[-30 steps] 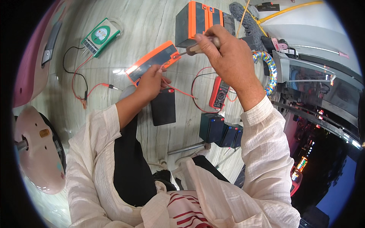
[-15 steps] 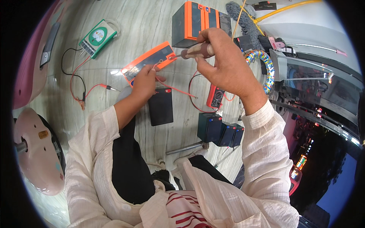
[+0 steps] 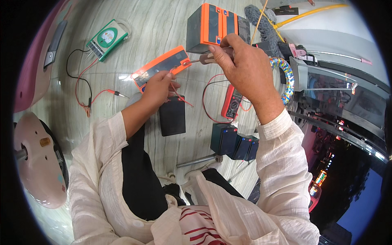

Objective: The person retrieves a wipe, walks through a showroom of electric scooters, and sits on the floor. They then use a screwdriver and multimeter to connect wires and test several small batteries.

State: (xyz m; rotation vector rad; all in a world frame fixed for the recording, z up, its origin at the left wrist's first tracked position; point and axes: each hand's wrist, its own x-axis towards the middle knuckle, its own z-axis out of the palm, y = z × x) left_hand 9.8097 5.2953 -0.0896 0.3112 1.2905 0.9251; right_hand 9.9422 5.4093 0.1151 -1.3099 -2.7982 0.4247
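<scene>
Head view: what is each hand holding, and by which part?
The right hand holds a screwdriver by its handle. The left hand holds a red wire, apparently near one end.

Around the view's centre: three orange-topped batteries (image 3: 155, 68), one at eleven o'clock, two together at twelve; at least four black batteries (image 3: 172, 119), one just toward nine, three in a row at four; one screwdriver (image 3: 207, 59) at twelve; one red multimeter (image 3: 232, 102) at two; one green-cased dial meter (image 3: 107, 38) between ten and eleven; one grey mop head (image 3: 258, 24) at one.
</scene>
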